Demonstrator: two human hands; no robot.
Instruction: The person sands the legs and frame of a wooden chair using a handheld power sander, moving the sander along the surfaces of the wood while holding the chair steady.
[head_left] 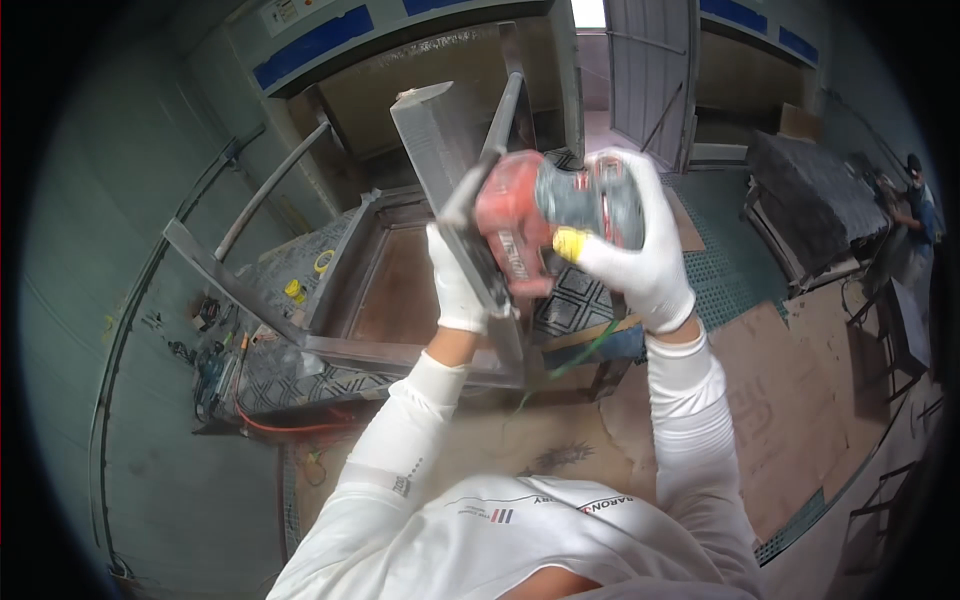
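My right hand (650, 240), in a white glove with yellow tape round the thumb, is wrapped round the dark grip of a red and grey power sander (512, 222). The sander is tilted, its pad side turned left against a grey wooden furniture frame (428, 135) and smeared by motion. My left hand (458, 290), also in a white glove, grips an edge of the frame just left of the sander. Its fingers are partly hidden by the wood. The frame's legs stick up at the left and the back, and a brown panel fills its middle.
A patterned cloth covers the bench (270, 375) under the frame. Yellow tape rolls (294, 291) and several hand tools lie at its left, near an orange cord (300, 428). Cardboard (740, 410) covers the floor. At the far right a person (915, 210) stands by a dark covered piece (815, 195).
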